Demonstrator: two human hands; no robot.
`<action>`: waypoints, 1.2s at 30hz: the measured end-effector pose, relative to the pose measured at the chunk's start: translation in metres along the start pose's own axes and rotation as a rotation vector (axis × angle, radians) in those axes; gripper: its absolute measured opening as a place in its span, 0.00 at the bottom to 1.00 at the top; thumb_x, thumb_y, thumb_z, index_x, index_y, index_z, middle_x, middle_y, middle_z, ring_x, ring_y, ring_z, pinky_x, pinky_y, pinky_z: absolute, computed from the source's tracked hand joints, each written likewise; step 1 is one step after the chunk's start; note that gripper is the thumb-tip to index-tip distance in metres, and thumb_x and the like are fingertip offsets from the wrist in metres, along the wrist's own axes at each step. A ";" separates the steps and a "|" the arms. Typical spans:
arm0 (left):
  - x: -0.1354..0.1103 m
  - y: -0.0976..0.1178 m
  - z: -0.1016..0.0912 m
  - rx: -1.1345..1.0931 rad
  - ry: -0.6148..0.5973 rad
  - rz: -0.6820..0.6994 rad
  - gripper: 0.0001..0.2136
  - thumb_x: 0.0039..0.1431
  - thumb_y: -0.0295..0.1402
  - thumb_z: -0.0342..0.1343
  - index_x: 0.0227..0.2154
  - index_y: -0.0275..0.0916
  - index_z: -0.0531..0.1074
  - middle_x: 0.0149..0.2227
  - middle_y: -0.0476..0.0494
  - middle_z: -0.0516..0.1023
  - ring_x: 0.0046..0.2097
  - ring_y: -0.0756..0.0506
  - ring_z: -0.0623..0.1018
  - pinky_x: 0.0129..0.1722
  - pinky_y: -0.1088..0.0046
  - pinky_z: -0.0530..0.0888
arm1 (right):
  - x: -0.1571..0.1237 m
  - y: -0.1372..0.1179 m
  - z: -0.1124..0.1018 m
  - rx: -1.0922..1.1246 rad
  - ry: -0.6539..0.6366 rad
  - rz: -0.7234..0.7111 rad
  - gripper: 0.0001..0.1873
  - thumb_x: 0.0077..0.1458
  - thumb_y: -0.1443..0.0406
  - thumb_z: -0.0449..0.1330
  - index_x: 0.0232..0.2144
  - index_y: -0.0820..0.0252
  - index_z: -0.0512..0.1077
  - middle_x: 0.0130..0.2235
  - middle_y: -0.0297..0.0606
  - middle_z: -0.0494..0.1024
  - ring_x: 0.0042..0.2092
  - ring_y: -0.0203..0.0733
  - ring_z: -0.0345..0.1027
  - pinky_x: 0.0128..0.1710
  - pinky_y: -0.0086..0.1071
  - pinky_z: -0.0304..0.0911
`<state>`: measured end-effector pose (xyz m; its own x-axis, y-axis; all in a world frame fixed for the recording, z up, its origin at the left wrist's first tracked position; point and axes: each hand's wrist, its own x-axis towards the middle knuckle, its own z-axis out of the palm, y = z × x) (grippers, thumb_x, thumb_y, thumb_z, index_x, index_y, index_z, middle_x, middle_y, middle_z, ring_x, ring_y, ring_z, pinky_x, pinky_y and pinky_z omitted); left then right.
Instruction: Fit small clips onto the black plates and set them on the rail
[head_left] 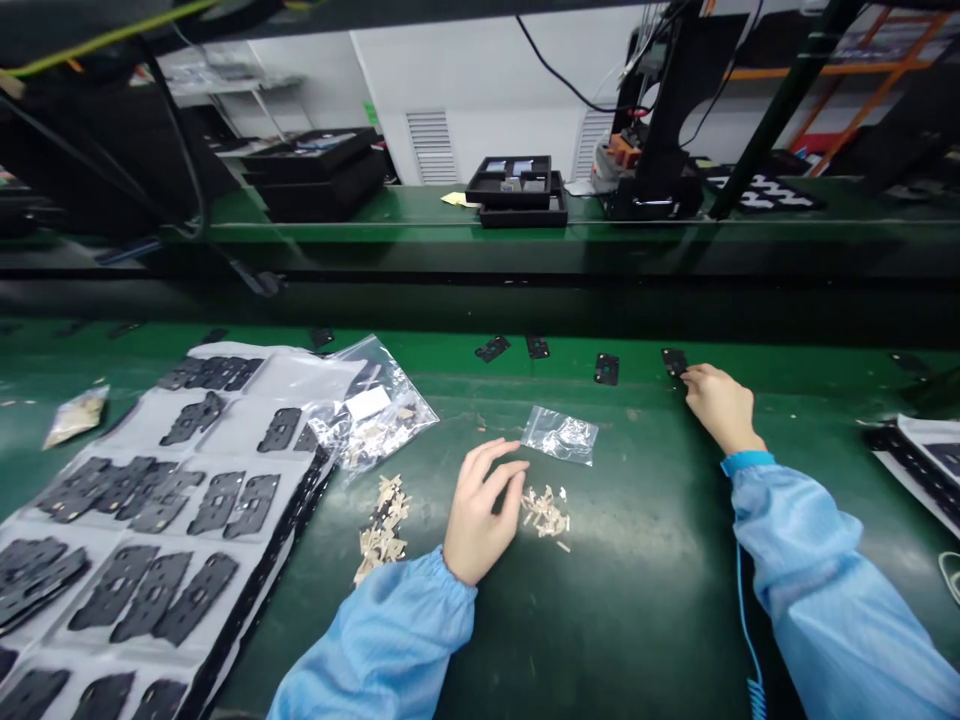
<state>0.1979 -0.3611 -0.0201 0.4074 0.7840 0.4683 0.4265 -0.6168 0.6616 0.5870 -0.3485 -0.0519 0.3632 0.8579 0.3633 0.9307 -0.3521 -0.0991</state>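
My right hand (721, 405) reaches to the far right part of the green surface, its fingers pinched on the near edge of a small black plate (673, 360) with cutouts. My left hand (484, 515) hovers over the middle of the bench, fingers curved and apart, with nothing visible in them. Just right of it lies a loose pile of small beige strips (546, 514). A small clear zip bag (560, 436) rests beyond its fingertips. Left of the hand is a second heap of beige and dark pieces (384, 525).
A white compartment tray (247, 540) with black plates covers the left side. A large clear bag (375, 410) overlaps its edge. More black plates (607, 368) lie along the back strip. Black boxes (517, 190) stand on the shelf. A blue coiled cord (744, 610) hangs from my right cuff.
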 end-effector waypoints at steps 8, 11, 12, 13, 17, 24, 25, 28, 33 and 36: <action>0.105 -0.063 -0.019 0.221 -0.183 -0.358 0.06 0.57 0.32 0.51 0.32 0.41 0.73 0.38 0.46 0.76 0.42 0.46 0.75 0.45 0.71 0.69 | 0.027 -0.085 -0.006 0.305 -0.064 0.189 0.16 0.56 0.64 0.48 0.40 0.62 0.73 0.45 0.47 0.73 0.46 0.52 0.66 0.37 0.37 0.58; 0.151 -0.100 -0.001 0.285 -0.188 -0.471 0.06 0.52 0.34 0.57 0.32 0.39 0.72 0.37 0.43 0.76 0.40 0.44 0.75 0.41 0.71 0.69 | 0.047 -0.136 0.009 0.387 -0.181 0.159 0.14 0.55 0.61 0.51 0.35 0.61 0.74 0.36 0.43 0.76 0.38 0.44 0.69 0.36 0.33 0.60; 0.162 -0.110 0.008 0.303 -0.184 -0.504 0.09 0.49 0.35 0.59 0.33 0.38 0.71 0.38 0.42 0.75 0.41 0.44 0.75 0.41 0.70 0.69 | 0.053 -0.151 0.015 0.406 -0.214 0.156 0.14 0.55 0.59 0.52 0.34 0.62 0.74 0.35 0.44 0.76 0.37 0.44 0.70 0.36 0.32 0.61; 0.171 -0.119 0.017 0.318 -0.178 -0.527 0.12 0.47 0.37 0.61 0.34 0.37 0.71 0.40 0.40 0.74 0.43 0.43 0.74 0.42 0.70 0.68 | 0.058 -0.166 0.021 0.417 -0.239 0.157 0.16 0.54 0.57 0.54 0.33 0.63 0.74 0.35 0.45 0.75 0.38 0.45 0.69 0.36 0.32 0.61; 0.187 -0.139 0.044 0.333 -0.162 -0.590 0.19 0.42 0.41 0.64 0.36 0.37 0.69 0.43 0.39 0.73 0.45 0.43 0.73 0.41 0.71 0.68 | 0.068 -0.205 0.035 0.414 -0.278 0.199 0.25 0.48 0.53 0.60 0.39 0.69 0.70 0.45 0.57 0.69 0.49 0.56 0.63 0.41 0.39 0.61; 0.188 -0.147 0.049 0.274 -0.184 -0.678 0.13 0.41 0.40 0.65 0.27 0.40 0.70 0.33 0.47 0.76 0.39 0.46 0.75 0.35 0.74 0.68 | 0.081 -0.209 0.048 0.490 -0.388 0.361 0.30 0.38 0.62 0.69 0.43 0.67 0.65 0.46 0.53 0.68 0.49 0.56 0.63 0.42 0.42 0.62; 0.186 -0.146 0.048 0.269 -0.177 -0.690 0.12 0.41 0.40 0.64 0.26 0.40 0.69 0.33 0.46 0.76 0.39 0.45 0.75 0.36 0.73 0.68 | 0.083 -0.205 0.050 0.521 -0.406 0.375 0.28 0.37 0.63 0.70 0.41 0.66 0.67 0.45 0.51 0.69 0.47 0.55 0.65 0.41 0.41 0.63; 0.179 -0.137 0.043 0.242 -0.142 -0.707 0.11 0.43 0.39 0.64 0.24 0.39 0.69 0.34 0.43 0.76 0.43 0.41 0.74 0.40 0.67 0.68 | 0.084 -0.195 0.051 0.646 -0.451 0.385 0.15 0.46 0.62 0.66 0.35 0.64 0.69 0.39 0.41 0.72 0.41 0.45 0.69 0.39 0.39 0.65; 0.173 -0.111 0.032 0.046 -0.087 -0.660 0.12 0.51 0.38 0.57 0.36 0.38 0.71 0.45 0.37 0.74 0.49 0.41 0.71 0.46 0.67 0.67 | 0.065 -0.187 0.030 0.968 -0.498 0.298 0.08 0.53 0.64 0.60 0.29 0.66 0.68 0.28 0.35 0.73 0.29 0.35 0.69 0.30 0.31 0.68; 0.168 -0.087 0.019 -0.152 -0.152 -0.650 0.18 0.59 0.45 0.45 0.38 0.35 0.72 0.43 0.37 0.76 0.44 0.44 0.75 0.41 0.71 0.70 | 0.042 -0.184 0.003 1.159 -0.515 0.167 0.09 0.48 0.65 0.63 0.25 0.65 0.67 0.25 0.36 0.72 0.28 0.37 0.71 0.31 0.31 0.69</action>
<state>0.2444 -0.1765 -0.0102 0.2204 0.9664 -0.1322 0.5092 0.0015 0.8606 0.4315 -0.2467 -0.0214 0.2114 0.9717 -0.1053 0.2711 -0.1618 -0.9489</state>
